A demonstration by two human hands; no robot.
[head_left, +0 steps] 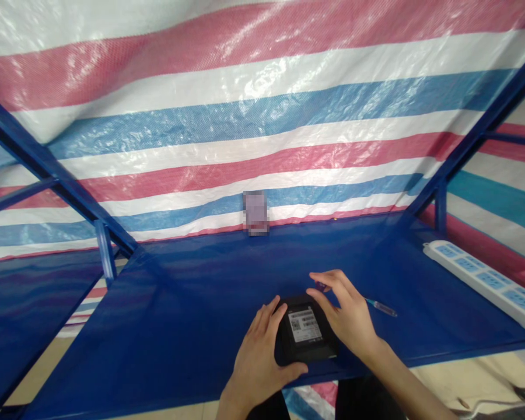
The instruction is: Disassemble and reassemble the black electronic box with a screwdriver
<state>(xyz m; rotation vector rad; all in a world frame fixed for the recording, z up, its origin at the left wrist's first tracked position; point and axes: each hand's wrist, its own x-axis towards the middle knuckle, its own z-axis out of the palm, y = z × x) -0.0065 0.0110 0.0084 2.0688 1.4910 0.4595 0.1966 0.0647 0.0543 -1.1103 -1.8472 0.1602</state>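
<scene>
A black square case (305, 350) is sitting flat near the front edge of the deck, its corners rounded and its matte top carrying a white label (305, 325) printed with a barcode and small text too fine to read. It is a closed shape from up here, and whatever it might be holding is hidden.

The person's left hand (262, 356) is curving around the case's near-left side, fingers spread and thumb reaching along the front edge. The right hand (345, 312) is arching over the far-right corner, fingers bent and apart, and it isn't pinching anything. I can't tell whether its fingertips are actually touching the case.

Just beyond those fingers, a slim pen (382, 307) with a clear barrel and blue tip is lying on the blue tarpaulin deck (166, 326), which is stretched across a blue metal frame (55, 175). A white power strip (476, 281) with blue panels is lying aslant along the right side, well apart from the hands.

At the back, a small blurred object (256, 213) is standing against a red, white and blue striped tarpaulin (262, 134) — too pixelated to make out.
</scene>
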